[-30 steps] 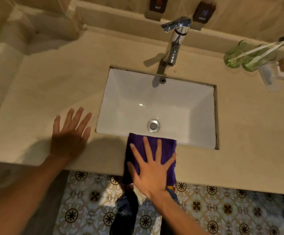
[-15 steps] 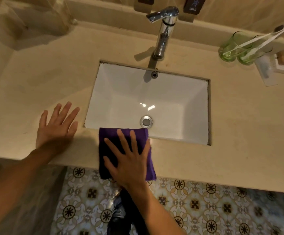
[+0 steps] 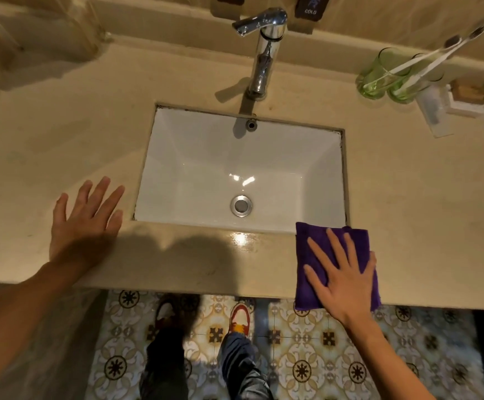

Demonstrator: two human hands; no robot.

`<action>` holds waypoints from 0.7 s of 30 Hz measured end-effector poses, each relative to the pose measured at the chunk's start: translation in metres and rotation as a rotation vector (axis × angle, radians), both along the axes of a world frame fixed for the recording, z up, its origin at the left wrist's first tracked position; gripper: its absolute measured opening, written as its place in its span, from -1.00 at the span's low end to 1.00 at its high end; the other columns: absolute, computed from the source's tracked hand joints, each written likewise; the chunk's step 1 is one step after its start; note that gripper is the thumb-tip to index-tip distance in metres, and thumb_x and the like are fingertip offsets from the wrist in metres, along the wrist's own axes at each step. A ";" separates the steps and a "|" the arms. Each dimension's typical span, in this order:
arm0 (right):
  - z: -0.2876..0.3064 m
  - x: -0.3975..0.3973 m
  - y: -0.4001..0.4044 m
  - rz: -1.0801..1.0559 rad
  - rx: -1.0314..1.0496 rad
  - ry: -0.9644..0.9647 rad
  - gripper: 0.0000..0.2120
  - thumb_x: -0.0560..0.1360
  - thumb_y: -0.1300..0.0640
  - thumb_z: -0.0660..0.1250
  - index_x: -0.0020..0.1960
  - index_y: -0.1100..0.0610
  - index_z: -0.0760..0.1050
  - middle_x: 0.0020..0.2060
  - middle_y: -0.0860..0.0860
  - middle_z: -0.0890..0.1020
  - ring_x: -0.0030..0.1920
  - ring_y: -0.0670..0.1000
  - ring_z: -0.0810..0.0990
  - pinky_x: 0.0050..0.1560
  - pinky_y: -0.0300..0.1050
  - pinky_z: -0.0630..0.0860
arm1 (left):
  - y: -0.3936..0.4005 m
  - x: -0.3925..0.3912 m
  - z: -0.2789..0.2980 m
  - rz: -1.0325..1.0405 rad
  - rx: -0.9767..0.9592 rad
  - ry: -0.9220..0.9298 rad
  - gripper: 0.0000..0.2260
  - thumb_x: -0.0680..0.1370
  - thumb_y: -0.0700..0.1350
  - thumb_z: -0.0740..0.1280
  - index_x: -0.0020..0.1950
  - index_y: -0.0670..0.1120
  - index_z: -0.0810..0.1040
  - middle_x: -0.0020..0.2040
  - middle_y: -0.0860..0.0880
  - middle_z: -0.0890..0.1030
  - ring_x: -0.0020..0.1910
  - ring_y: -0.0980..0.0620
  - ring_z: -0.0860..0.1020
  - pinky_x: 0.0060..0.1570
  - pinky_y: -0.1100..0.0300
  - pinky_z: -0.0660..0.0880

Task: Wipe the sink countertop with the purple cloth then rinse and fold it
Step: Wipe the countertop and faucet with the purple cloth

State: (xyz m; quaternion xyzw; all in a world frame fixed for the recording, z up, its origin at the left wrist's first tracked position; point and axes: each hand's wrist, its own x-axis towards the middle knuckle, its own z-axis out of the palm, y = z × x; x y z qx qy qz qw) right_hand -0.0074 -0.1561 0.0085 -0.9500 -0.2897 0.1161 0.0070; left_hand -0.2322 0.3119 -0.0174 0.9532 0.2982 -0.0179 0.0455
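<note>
A folded purple cloth (image 3: 311, 255) lies on the beige countertop (image 3: 425, 215), on its front strip by the sink's front right corner, and hangs a little over the front edge. My right hand (image 3: 346, 274) presses flat on the cloth with fingers spread. Left of the white sink basin (image 3: 206, 168), my left hand (image 3: 86, 223) rests flat on the counter with fingers apart and nothing in it. A wet shine (image 3: 239, 238) shows on the strip in front of the drain.
A chrome faucet (image 3: 264, 53) stands behind the basin. At the back right are two green glasses (image 3: 376, 77) with toothbrushes, a soap dish (image 3: 466, 95) and a small packet (image 3: 434, 111). The counter's front edge runs just below my hands, with patterned floor tiles (image 3: 321, 342) beneath.
My right hand slid the purple cloth along the front strip, first left, then right to the sink's front right corner. My left hand has stayed beside the basin.
</note>
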 end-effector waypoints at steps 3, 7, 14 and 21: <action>-0.003 -0.020 0.019 -0.092 -0.018 -0.005 -0.46 0.60 -0.35 -0.06 0.57 -0.36 0.08 0.64 -0.09 0.09 0.65 0.10 -0.10 0.47 0.55 -0.11 | 0.001 -0.003 -0.009 -0.101 0.147 -0.119 -0.52 0.71 0.04 0.01 0.64 0.02 0.17 0.66 -0.10 0.15 0.61 -0.15 0.16 0.52 -0.26 0.05; -0.002 -0.060 0.072 -0.082 -0.006 0.013 -0.46 0.61 -0.37 -0.04 0.57 -0.40 0.00 0.65 -0.10 0.02 0.64 0.16 -0.17 0.42 0.61 -0.12 | 0.001 -0.001 -0.008 -0.097 0.132 -0.177 -0.53 0.70 0.04 0.03 0.62 0.01 0.26 0.63 -0.13 0.23 0.60 -0.17 0.20 0.50 -0.12 -0.04; 0.002 -0.154 0.233 0.142 0.051 0.082 -0.43 0.60 -0.41 -0.02 0.58 -0.39 -0.03 0.66 -0.06 -0.02 0.62 0.30 -0.17 0.31 0.71 -0.24 | -0.003 -0.003 -0.005 -0.064 0.070 -0.164 -0.53 0.70 0.05 0.03 0.63 0.05 0.22 0.65 -0.10 0.18 0.62 -0.18 0.18 0.52 -0.25 0.03; 0.006 -0.170 0.278 0.232 0.124 0.131 -0.44 0.61 -0.40 -0.01 0.57 -0.40 -0.03 0.66 -0.09 -0.03 0.63 0.23 -0.19 0.38 0.63 -0.30 | 0.003 -0.005 -0.008 -0.057 -0.007 -0.086 -0.48 0.68 0.13 -0.07 0.66 0.12 0.07 0.68 0.00 0.05 0.65 -0.06 0.03 0.55 -0.20 -0.06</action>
